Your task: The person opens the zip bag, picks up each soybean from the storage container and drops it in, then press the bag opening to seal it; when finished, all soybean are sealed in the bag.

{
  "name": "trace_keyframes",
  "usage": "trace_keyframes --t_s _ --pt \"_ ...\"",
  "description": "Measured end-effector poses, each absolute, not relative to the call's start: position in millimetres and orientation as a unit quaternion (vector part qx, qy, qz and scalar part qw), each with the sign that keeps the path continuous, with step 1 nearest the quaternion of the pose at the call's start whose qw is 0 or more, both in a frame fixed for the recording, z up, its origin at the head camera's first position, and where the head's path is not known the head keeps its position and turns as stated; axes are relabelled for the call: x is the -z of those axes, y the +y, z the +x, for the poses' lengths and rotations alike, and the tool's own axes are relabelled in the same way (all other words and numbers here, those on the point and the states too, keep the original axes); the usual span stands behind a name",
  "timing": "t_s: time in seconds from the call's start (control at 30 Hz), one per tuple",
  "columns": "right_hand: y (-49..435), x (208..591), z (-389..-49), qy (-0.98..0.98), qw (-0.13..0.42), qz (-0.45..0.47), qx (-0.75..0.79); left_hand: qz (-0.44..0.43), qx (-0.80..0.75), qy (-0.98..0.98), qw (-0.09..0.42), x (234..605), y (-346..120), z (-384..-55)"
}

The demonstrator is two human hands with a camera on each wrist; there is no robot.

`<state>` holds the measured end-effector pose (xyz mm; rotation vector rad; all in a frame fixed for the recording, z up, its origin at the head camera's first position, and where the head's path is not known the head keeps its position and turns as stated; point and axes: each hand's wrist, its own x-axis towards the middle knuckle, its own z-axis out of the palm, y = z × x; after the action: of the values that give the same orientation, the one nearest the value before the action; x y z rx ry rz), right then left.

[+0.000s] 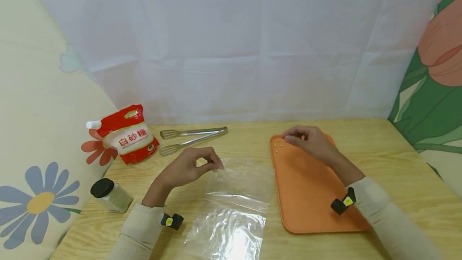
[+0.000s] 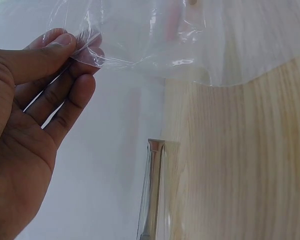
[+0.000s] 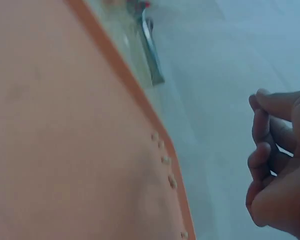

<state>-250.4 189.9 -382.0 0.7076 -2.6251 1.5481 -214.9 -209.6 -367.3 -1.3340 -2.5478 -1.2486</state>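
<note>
My left hand [image 1: 193,166] pinches the upper left edge of a clear plastic bag [image 1: 234,204] between thumb and fingers. The bag spreads over the table toward the front, and its film [image 2: 140,45] stretches away from the fingertips in the left wrist view. Over the far end of an orange tray [image 1: 306,196] is my right hand [image 1: 312,143], thumb tip against the index finger and the other fingers curled. Nothing shows between those fingertips in the right wrist view. Several small pale pieces [image 3: 165,160], like beans or kernels, lie along the tray's rim near this hand.
Metal tongs [image 1: 195,139] lie spread behind the left hand. A red and white sugar pouch [image 1: 130,135] with a white cap stands at the back left. In front of it, a black-lidded jar [image 1: 113,196] leans on its side. A white cloth [image 1: 231,51] hangs behind the table.
</note>
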Motion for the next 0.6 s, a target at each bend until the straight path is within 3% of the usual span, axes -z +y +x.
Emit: trace_keyframes --t_s 0.23,0.6 --pt "217.1 392.0 -266.8 -0.9 0.099 0.194 -0.376 -0.423 0.398 -0.814 -0.002 366.0 -209.6 -214.4" --pt "238.0 403.9 -280.1 -0.936 0.081 0.15 -0.307 -0.42 0.401 -0.814 -0.002 352.6 -199.6 -202.0"
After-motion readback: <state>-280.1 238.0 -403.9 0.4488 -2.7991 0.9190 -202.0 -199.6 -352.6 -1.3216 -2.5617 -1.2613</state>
